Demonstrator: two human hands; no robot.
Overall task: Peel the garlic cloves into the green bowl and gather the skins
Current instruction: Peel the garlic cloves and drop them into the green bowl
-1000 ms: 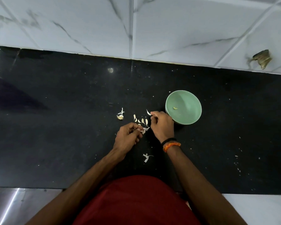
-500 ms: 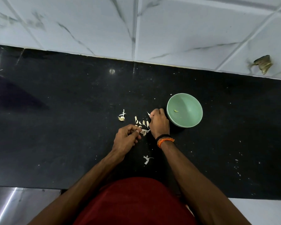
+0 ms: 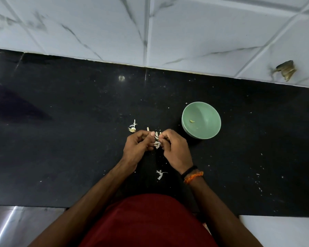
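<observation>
Both hands meet over the black counter [image 3: 61, 157], just left of the green bowl [image 3: 210, 127]. My left hand [image 3: 136, 147] has its fingers curled and pinches a small white garlic clove [image 3: 152, 134] at the fingertips. Opposite it, my right hand [image 3: 176, 151] is curled too, its fingertips pinching at the same clove's skin. Loose cloves and skins [image 3: 157, 143] lie on the counter between and under the fingers, partly hidden. One tiny pale peeled piece [image 3: 191, 121] lies inside the bowl.
A garlic root end with skin [image 3: 133, 128] lies left of the hands. Another skin scrap [image 3: 160, 174] lies near my body. White specks dot the counter at the right. The tiled wall [image 3: 203, 32] rises behind the counter, with a brown patch [image 3: 285, 70] on it.
My right hand has pulled back from beside the bowl toward my left hand, and the fingertips of both now meet. The bowl and the scattered skins have stayed put.
</observation>
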